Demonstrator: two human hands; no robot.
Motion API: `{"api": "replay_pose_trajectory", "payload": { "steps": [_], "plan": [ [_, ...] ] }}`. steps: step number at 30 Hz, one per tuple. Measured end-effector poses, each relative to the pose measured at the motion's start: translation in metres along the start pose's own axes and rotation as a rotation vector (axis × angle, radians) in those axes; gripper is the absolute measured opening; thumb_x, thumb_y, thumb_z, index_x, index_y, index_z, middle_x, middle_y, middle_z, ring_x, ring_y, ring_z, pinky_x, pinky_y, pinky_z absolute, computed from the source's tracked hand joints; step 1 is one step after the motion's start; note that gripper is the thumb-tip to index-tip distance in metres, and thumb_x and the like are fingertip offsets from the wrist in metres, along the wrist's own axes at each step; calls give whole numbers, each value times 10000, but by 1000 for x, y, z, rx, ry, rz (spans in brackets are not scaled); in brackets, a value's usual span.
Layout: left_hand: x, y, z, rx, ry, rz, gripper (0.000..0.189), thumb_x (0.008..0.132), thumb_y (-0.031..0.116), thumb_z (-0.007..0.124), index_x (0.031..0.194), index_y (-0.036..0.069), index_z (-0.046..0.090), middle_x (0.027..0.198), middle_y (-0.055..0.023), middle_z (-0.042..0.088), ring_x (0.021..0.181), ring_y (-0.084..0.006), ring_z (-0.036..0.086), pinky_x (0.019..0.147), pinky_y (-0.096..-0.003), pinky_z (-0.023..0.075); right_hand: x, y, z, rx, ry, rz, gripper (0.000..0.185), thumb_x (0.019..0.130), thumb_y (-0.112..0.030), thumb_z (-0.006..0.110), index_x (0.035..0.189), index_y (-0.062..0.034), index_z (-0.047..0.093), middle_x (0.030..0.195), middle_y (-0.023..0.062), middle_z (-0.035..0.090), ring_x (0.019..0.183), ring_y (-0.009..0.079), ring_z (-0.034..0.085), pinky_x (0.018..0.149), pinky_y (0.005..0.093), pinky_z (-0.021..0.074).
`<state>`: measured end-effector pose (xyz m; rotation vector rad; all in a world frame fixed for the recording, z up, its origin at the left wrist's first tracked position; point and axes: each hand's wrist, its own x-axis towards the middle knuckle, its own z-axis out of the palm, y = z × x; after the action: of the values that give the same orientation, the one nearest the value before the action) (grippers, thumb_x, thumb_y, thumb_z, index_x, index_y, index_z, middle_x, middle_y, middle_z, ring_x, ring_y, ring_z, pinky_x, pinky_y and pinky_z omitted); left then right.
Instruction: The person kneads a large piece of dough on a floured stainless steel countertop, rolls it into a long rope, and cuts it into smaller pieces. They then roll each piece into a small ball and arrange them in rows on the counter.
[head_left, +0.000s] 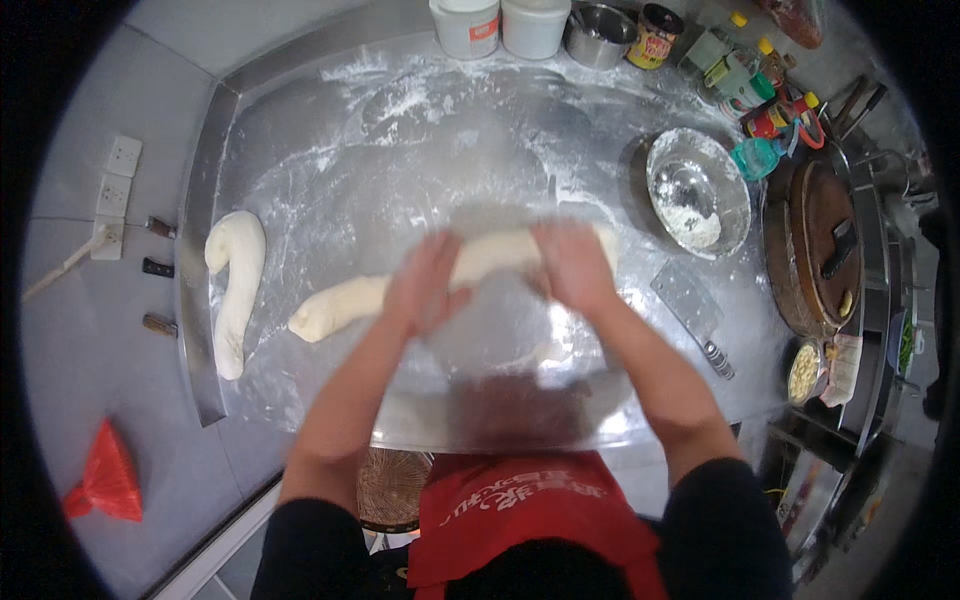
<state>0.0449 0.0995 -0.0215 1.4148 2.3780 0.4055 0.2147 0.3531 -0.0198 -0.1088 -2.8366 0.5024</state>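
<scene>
A long roll of pale dough (341, 306) lies across the floured steel worktop (480, 172). My left hand (425, 285) rests on its middle-left part, blurred, fingers extended. On its right part lies my right hand (574, 262), also blurred and spread flat over the dough. Both palms press on the roll rather than grasping it. A second dough roll (244, 300), bent over at its far end, lies apart by the worktop's left rim. A metal bowl (697, 193) with white flour stands right of my right hand, and a cleaver (690, 304) lies below it.
Two white tubs (465, 30), a steel pot (600, 36) and a labelled can (655, 37) line the far edge. Several bottles (750, 90) stand at the back right. A round wooden chopping board (817, 202) holds another cleaver, with a small bowl of pale pieces (805, 373) nearer me.
</scene>
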Motion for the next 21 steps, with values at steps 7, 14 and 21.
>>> {"api": "replay_pose_trajectory", "payload": {
  "steps": [7, 14, 21],
  "plan": [
    [-158, 117, 50, 21, -51, -305, 841, 873, 325, 762, 1557, -37, 433, 1674, -292, 335, 1565, -508, 280, 1209, -746, 204, -145, -87, -21, 8, -293, 309, 629, 892, -320, 762, 1429, -54, 569, 1502, 215, 564, 1429, 366, 518, 1160, 616, 334],
    [0, 46, 14, -23, 289, -260, 467, 968, 352, 689, 1303, 28, 668, 1471, -210, 574, 1365, -405, 530, 1183, -558, 388, 23, -10, -4, -312, -133, 285, 351, 1009, -423, 583, 925, -131, 759, 988, 109, 738, 955, 324, 688, 847, 535, 453],
    [-25, -49, -47, -34, 242, -495, 454, 1002, 385, 621, 1305, 51, 674, 1439, -225, 601, 1324, -407, 553, 1130, -547, 422, 85, -80, 32, 59, 4, -26, 314, 944, -349, 681, 1087, -83, 767, 1143, 149, 731, 1111, 353, 669, 1016, 531, 466]
  ]
}}
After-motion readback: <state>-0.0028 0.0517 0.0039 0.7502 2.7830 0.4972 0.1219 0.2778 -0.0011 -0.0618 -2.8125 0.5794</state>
